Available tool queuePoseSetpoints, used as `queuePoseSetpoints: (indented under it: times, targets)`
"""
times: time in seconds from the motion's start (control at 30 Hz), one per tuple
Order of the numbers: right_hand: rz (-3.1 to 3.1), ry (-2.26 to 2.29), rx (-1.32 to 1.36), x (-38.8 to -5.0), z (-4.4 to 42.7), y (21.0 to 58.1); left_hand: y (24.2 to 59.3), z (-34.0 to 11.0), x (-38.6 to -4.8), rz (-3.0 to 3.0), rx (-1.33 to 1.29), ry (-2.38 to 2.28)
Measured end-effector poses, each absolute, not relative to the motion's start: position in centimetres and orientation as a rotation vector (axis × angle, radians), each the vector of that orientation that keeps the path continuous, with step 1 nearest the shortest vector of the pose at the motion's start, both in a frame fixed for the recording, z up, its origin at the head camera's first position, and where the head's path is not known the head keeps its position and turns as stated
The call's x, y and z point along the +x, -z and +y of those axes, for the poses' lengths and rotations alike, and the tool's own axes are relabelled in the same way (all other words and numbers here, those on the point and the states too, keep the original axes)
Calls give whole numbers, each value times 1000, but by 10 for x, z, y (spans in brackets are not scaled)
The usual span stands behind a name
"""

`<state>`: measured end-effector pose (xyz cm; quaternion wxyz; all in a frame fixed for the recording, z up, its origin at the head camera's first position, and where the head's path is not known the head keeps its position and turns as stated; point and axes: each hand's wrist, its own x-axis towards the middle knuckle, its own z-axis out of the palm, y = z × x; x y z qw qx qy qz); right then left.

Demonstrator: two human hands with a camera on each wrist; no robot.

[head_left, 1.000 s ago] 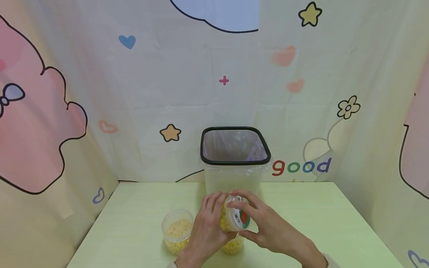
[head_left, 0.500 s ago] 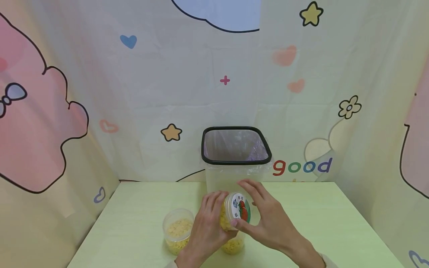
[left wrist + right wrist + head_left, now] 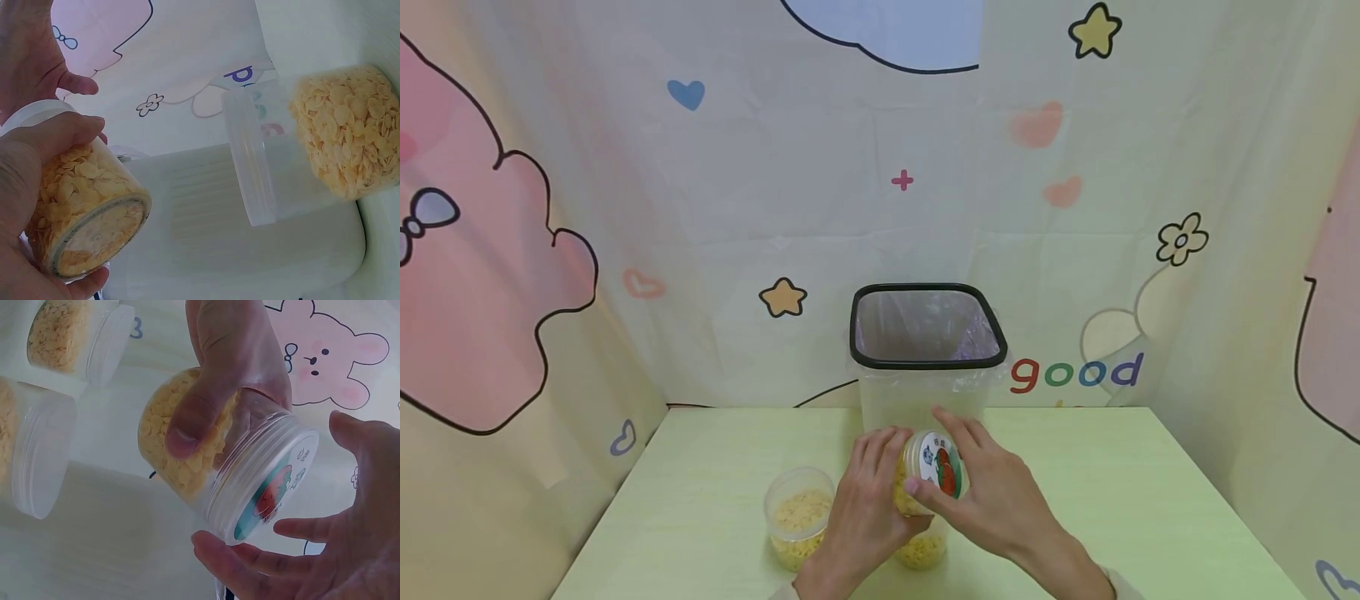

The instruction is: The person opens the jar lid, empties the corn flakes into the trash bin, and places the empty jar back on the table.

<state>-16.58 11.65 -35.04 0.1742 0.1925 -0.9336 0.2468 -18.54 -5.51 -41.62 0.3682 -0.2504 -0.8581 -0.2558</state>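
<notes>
My left hand [image 3: 868, 500] grips a clear jar [image 3: 181, 434] of pale yellow flakes, held tilted above the table with its lid facing right. The round lid [image 3: 940, 464] carries a picture of red fruit and a green edge, and it sits on the jar. Around the lid, my right hand [image 3: 1000, 492] has its fingers spread. In the right wrist view the thumb stands apart from the lid, while one fingertip is close to its lower rim; whether it touches, I cannot tell. The left wrist view shows the left thumb and fingers wrapped around the jar [image 3: 94, 187].
Two more jars of flakes stand on the table [image 3: 1097, 500]: one jar [image 3: 800, 533] left of my left hand, another jar [image 3: 922, 550] partly hidden below the held one. Behind the hands is a bin [image 3: 925, 364] with a black rim and a plastic liner. A printed curtain [image 3: 820, 167] hangs behind.
My right fingers were on the lid, then spread away from it, and have now come back a little closer. The lid's picture shows more fully. The left hand has stayed in place.
</notes>
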Motion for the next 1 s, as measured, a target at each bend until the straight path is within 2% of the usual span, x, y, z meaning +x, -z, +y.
queuePoseSetpoints:
  times: [0.53, 1.0]
  targets:
    - [-2673, -713, 531, -167, 114, 351, 417, -55, -186, -2216, -646, 649]
    - [-2504, -654, 1004, -172, 127, 353, 419, -56, -187, -2183, -634, 621]
